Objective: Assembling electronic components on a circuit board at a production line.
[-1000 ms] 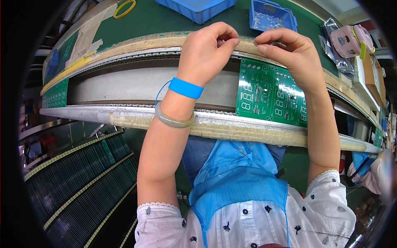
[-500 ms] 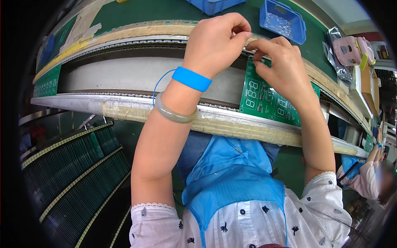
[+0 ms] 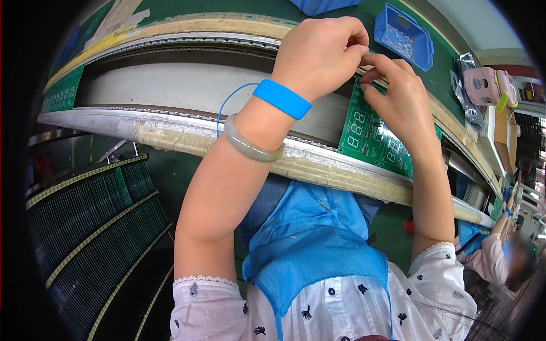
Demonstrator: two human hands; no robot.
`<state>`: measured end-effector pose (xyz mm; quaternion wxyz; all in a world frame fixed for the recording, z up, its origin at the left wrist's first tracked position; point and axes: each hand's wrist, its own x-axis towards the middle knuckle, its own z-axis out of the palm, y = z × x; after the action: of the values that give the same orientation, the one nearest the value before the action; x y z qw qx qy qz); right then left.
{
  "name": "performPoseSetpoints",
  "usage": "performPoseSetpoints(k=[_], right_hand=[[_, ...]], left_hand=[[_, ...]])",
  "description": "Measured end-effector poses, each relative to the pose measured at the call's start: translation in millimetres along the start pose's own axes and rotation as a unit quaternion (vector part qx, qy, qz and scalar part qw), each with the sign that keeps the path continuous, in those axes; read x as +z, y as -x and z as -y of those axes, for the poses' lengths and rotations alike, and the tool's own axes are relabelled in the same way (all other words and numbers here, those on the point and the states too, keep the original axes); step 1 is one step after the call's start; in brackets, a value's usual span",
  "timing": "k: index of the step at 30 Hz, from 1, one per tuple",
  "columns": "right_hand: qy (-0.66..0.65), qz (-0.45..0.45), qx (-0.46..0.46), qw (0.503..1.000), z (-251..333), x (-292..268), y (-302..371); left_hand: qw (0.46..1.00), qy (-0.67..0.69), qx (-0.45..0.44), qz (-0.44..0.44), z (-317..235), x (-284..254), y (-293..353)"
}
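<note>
My left hand [image 3: 321,57], with a blue band and a stone bangle at its wrist, is closed in a pinch over the far rail. Whatever its fingertips hold is too small to make out. Close beside it, my right hand [image 3: 398,94] has thumb and fingers curled together above the far left corner of a green circuit board [image 3: 354,145]. What those fingers hold, if anything, is hidden. White digit displays show on the board, which lies across the two rails of a conveyor. The right hand and forearm cover part of it.
Another green board [image 3: 63,91] sits at the conveyor's left end. A blue bin [image 3: 424,51] of small clear parts stands beyond the far rail, near a pink container [image 3: 483,85]. Racks of dark boards [image 3: 85,204] stand lower left. A co-worker [image 3: 489,258] is at far right.
The whole view has shifted a little, so the hands, board and blue bin appear farther right. Both hands keep nearly the same pose, close together over the board's far left corner.
</note>
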<state>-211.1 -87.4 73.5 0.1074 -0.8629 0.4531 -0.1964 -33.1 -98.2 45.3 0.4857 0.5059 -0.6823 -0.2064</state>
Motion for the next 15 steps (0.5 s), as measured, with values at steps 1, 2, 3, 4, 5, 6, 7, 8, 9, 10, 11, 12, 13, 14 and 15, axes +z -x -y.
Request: performPoseSetpoints(k=[1, 2, 3, 4, 5, 6, 7, 8, 9, 10, 11, 12, 13, 14, 15], right_hand=[[0.0, 0.0, 0.0, 1.0, 0.0, -0.6, 0.1], [-0.007, -0.001, -0.002, 1.0, 0.1, -1.1, 0.3], [-0.015, -0.001, -0.004, 1.0, 0.0, -1.3, 1.0], [-0.015, -0.001, -0.004, 1.0, -0.2, -1.7, 1.4], [-0.019, -0.003, -0.001, 1.0, -0.4, -1.9, 2.4], [-0.023, -0.003, 0.003, 1.0, -0.6, -1.8, 3.7], [-0.023, -0.003, 0.003, 1.0, -0.1, -1.9, 3.6], [-0.026, -0.004, 0.004, 1.0, 0.5, -1.7, 3.7], [-0.029, -0.005, 0.005, 1.0, 0.7, -0.7, 4.3], [-0.03, -0.004, 0.004, 1.0, 0.7, 0.4, 3.1], [-0.025, -0.004, 0.001, 1.0, 0.5, 2.4, 2.2], [-0.02, -0.004, -0.001, 1.0, 0.5, 5.0, 1.7], [-0.018, -0.008, -0.001, 1.0, 0.3, 1.6, 2.2], [-0.013, -0.013, -0.001, 1.0, 0.8, -1.4, 2.8], [-0.007, -0.018, -0.002, 1.0, 1.1, -4.4, 3.4]], left_hand=[[1.0, 0.0, 0.0, -0.001, -0.2, 0.3, -0.1], [1.0, 0.0, 0.0, -0.001, -0.4, 0.6, 0.1], [1.0, 0.001, -0.001, -0.001, -0.7, 1.0, 0.7], [1.0, 0.001, -0.001, -0.001, -1.2, 1.2, 0.8], [1.0, 0.0, 0.0, -0.002, -1.6, 1.7, 1.5], [1.0, 0.0, -0.001, -0.003, -1.9, 2.3, 2.6], [1.0, -0.001, -0.001, -0.003, -2.1, 1.9, 2.6], [1.0, -0.001, 0.0, -0.002, -1.9, 1.8, 3.0], [1.0, -0.001, -0.001, 0.0, -1.3, 2.0, 4.3], [1.0, -0.001, -0.002, -0.001, 0.3, 1.4, 4.0], [1.0, -0.003, 0.003, -0.005, 2.5, 1.1, 4.4], [1.0, -0.005, 0.007, -0.008, 5.2, 1.0, 5.7], [1.0, -0.004, 0.012, -0.008, 2.2, 1.9, 3.1], [1.0, -0.004, 0.016, -0.008, -0.6, 2.7, 0.9], [1.0, -0.003, 0.02, -0.008, -3.3, 3.2, -1.0]])
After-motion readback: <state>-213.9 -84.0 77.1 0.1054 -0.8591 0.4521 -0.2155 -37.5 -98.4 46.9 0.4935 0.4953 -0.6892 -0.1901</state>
